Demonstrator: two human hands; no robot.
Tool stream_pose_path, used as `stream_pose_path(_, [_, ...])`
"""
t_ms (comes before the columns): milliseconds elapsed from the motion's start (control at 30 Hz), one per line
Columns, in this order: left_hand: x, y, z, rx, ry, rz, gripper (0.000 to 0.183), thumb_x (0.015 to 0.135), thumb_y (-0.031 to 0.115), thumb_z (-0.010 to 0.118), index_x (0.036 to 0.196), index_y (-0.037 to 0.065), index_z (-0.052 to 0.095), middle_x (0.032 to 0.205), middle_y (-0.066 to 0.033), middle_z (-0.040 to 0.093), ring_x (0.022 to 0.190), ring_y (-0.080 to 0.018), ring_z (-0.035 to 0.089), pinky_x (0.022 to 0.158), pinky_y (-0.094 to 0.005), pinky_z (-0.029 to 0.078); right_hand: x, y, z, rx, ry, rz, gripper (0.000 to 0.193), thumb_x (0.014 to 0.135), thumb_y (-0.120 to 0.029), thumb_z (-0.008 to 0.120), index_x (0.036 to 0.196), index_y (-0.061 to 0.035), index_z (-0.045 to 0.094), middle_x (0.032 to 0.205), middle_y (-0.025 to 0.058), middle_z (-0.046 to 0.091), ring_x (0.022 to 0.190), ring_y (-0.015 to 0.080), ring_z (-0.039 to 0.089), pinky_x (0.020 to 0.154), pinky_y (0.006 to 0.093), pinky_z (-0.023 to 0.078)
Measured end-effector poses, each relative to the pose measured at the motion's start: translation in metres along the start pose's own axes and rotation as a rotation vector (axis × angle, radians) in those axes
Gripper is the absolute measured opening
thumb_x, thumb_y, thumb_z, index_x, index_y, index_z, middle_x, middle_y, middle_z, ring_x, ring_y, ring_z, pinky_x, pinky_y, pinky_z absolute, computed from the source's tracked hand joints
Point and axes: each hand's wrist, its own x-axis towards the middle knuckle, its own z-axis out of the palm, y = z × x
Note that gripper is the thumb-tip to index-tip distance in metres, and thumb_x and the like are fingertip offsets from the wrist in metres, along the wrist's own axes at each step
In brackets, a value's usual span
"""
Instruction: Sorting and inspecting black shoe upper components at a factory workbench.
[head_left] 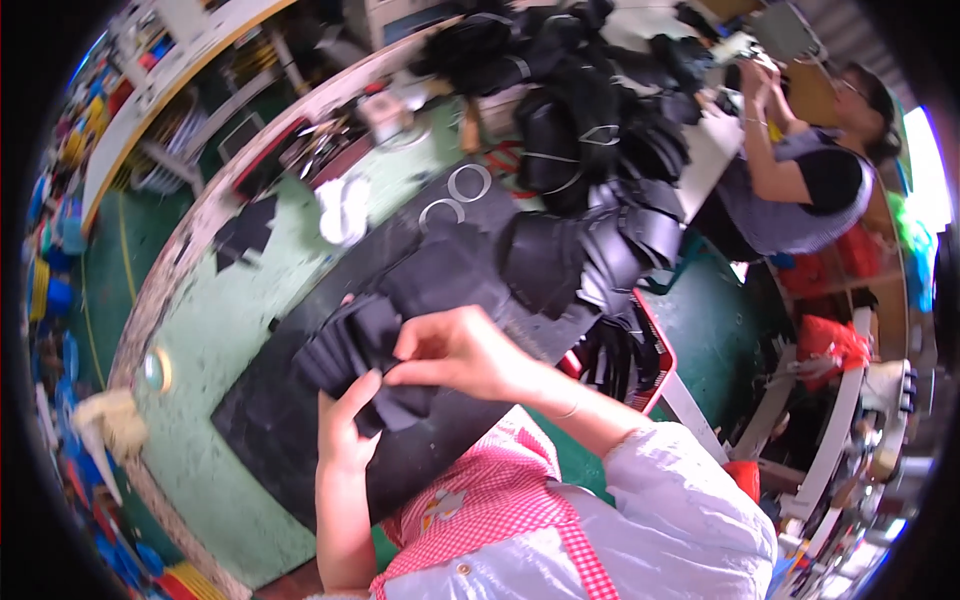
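Note:
A fanned stack of thin black pieces, of a soft sheet material, is in my hands above a black mat. My left hand grips the stack from its near side, thumb on top and the other fingers mostly hidden underneath. From the right, my right hand reaches over with thumb and forefinger pinched together at the stack's near right edge, close to the left thumb. What lies between those fingertips is too small to make out. Another flat black piece lies on the mat just beyond the stack.
Two white rings lie at the mat's far end. Bundles of curved black pieces are heaped at the far right, above a red crate. A tool tray, white cloth and tape roll sit on the green table. A co-worker is at right.

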Motion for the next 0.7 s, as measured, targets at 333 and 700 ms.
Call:
stream_pose_path(333, [0.0,-0.01,-0.033,0.009,0.17,-0.063,0.025,0.084,0.027,0.06,0.094,0.004,0.063,0.097,-0.0066,0.064,0.093,-0.019,0.062,0.086,-0.0339,0.05,0.002,-0.007,0.001,-0.17,-0.02,-0.214,0.025,0.088,-0.017,0.074,0.079,-0.0015,0.057,0.066,-0.002,0.056,0.065,0.0023,0.049,0.056,0.0259,0.042])
stream_pose_path(700, [-0.038,0.011,-0.056,-0.177,-0.102,-0.035,0.082,0.083,0.03,0.054,0.154,0.006,0.019,0.155,-0.0152,0.03,0.137,-0.0409,0.038,0.101,-0.0605,0.043,0.012,0.001,-0.008,-0.669,0.398,-0.158,0.039,0.082,-0.036,0.078,0.095,-0.0036,0.061,0.081,0.0092,0.059,0.074,0.0232,0.059,0.068,0.0342,0.049])
